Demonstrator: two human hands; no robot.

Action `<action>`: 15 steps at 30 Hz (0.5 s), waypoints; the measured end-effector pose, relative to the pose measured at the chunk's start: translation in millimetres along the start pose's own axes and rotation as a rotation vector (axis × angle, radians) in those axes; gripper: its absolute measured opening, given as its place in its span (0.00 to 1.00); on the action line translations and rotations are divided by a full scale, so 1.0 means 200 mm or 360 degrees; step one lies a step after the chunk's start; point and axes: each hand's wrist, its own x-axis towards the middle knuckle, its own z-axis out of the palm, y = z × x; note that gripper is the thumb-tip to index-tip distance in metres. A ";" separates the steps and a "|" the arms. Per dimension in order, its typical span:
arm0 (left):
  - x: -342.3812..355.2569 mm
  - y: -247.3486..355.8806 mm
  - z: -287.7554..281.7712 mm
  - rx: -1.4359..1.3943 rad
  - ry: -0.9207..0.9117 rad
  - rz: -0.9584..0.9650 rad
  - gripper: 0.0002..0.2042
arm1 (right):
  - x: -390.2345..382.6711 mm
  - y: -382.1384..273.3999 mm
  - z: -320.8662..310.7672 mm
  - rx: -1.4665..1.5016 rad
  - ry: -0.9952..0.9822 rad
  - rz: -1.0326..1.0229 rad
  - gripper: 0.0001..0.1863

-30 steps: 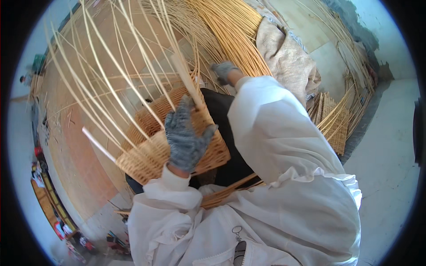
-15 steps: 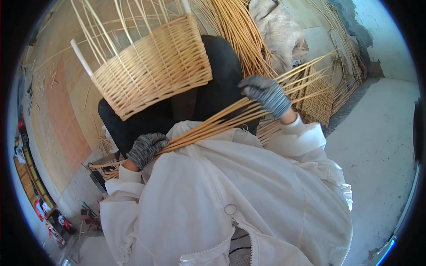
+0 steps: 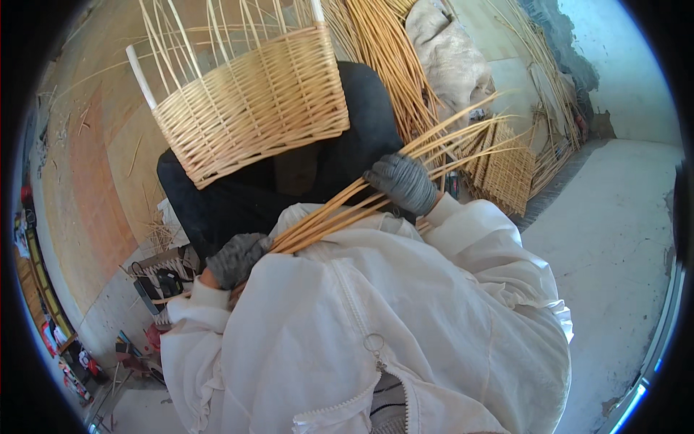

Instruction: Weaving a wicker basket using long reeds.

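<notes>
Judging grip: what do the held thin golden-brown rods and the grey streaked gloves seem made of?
Thin golden-brown rods: probably willow or rattan, smooth, faintly shiny, with fine bending tips. Grey streaked gloves: likely knitted fabric, matte, fitting snugly.

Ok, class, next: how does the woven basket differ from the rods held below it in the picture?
The basket is interlaced into a wall; the rods lie unwoven. The basket rests on the dark-clad knees, while the rods are held in the left grip and right grip. The basket is broad; the rods form a slim bundle. Both show slender, yellowish-brown strands.
</notes>
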 end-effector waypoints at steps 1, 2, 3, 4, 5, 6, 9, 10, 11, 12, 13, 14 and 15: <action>-0.03 0.02 -0.05 -0.0006 0.0036 0.0033 0.17 | 0.04 -0.02 0.00 0.0081 0.0033 0.0001 0.20; -0.05 0.03 -0.10 0.0012 0.0039 0.0072 0.17 | 0.08 -0.04 0.00 0.0125 -0.0053 -0.0073 0.20; -0.07 0.04 -0.14 0.0139 0.0158 0.0061 0.16 | 0.13 -0.06 -0.01 0.0174 -0.0098 -0.0071 0.20; -0.08 0.04 -0.18 0.0169 0.0187 0.0163 0.15 | 0.18 -0.08 -0.03 0.0233 -0.0132 -0.0111 0.20; -0.09 0.04 -0.19 0.0260 0.0269 0.0238 0.15 | 0.23 -0.09 -0.05 0.0205 -0.0104 -0.0110 0.20; -0.10 0.03 -0.22 0.0375 0.0462 0.0321 0.15 | 0.28 -0.09 -0.07 0.0301 -0.0167 -0.0025 0.19; -0.09 0.00 -0.23 0.0256 0.0516 0.0454 0.14 | 0.36 -0.08 -0.14 0.0541 -0.0218 0.0080 0.18; -0.08 0.00 -0.22 0.0345 0.0490 0.0460 0.14 | 0.38 -0.08 -0.15 0.0443 -0.0399 0.0123 0.18; -0.07 0.00 -0.23 0.0376 0.0435 0.0401 0.13 | 0.39 -0.07 -0.17 0.0373 -0.0438 0.0074 0.19; -0.06 0.02 -0.23 0.0407 0.0628 0.0480 0.13 | 0.40 -0.08 -0.20 0.0307 -0.0391 -0.0033 0.20; -0.04 0.05 -0.25 0.0500 0.0722 0.0614 0.12 | 0.43 -0.09 -0.22 0.0279 -0.0196 -0.0073 0.20; -0.02 0.09 -0.25 0.0590 0.0862 0.0804 0.11 | 0.47 -0.11 -0.26 0.0302 0.0013 -0.0034 0.20; -0.01 0.14 -0.28 0.0274 0.1109 0.0182 0.08 | 0.51 -0.12 -0.32 0.0318 0.0245 -0.0020 0.20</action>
